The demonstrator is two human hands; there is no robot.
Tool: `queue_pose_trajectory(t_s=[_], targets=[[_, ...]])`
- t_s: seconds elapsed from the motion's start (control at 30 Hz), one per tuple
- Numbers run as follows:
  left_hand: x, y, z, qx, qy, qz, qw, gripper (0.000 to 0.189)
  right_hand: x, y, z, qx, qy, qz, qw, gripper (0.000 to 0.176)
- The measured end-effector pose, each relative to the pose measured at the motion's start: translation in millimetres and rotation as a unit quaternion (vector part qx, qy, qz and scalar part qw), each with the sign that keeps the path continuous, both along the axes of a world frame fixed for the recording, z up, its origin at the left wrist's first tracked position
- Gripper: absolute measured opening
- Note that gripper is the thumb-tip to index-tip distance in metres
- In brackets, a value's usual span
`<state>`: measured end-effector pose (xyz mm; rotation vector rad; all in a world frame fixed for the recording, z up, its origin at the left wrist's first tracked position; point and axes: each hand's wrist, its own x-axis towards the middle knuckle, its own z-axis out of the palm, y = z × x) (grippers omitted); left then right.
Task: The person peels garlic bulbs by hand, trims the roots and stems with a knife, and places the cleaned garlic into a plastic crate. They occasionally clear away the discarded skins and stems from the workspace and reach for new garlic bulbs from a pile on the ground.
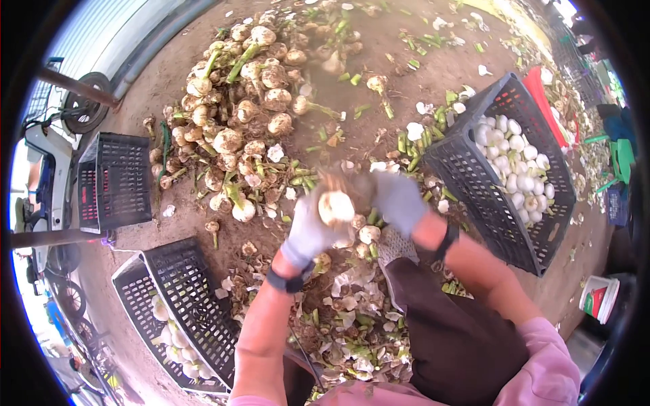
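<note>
My left hand (313,227), in a grey glove, is closed around a garlic bulb (336,208). The bulb's pale round face points up at me, and a brown part at its far side is blurred. My right hand (398,201), also gloved, is just right of the bulb, smeared by motion. A dark blur lies between the two hands, and I cannot make out whether the right fingers hold anything. A few trimmed bulbs (369,234) lie on the ground beneath my hands, near my shoe (396,247).
A large heap of soil-covered garlic (264,101) lies ahead. A black crate (467,162) of clean white bulbs (518,166) tilts at right. Another crate (183,284) holding bulbs stands at left, with a further crate (122,183) behind. Peels (352,304) and stem pieces litter the ground. A white bucket (599,298) is at far right.
</note>
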<state>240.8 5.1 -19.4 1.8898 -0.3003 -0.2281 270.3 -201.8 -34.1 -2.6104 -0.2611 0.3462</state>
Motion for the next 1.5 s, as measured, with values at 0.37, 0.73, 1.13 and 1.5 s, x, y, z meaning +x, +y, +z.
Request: queue_pose_trajectory(t_s=[0.37, 0.73, 1.13, 1.5], targets=[[-30, -15, 19, 0.131, -0.133, 0.234, 0.954, 0.067, -29, -43, -63, 0.224, 0.046, -0.096, 0.969, 0.037], [-36, 37, 6, 0.286, -0.039, -0.105, 0.951, 0.091, -42, -65, -87, 0.336, 0.111, -0.114, 0.928, 0.021], [13, 133, -80, 0.109, 0.132, 0.132, 0.976, 0.062, -27, -47, -96, 0.349, 0.143, -0.114, 0.919, 0.028], [-17, 10, -23, -0.220, 0.132, 0.141, 0.956, 0.067, -36, 28, 25, 0.090, -0.269, 0.150, 0.947, 0.028]])
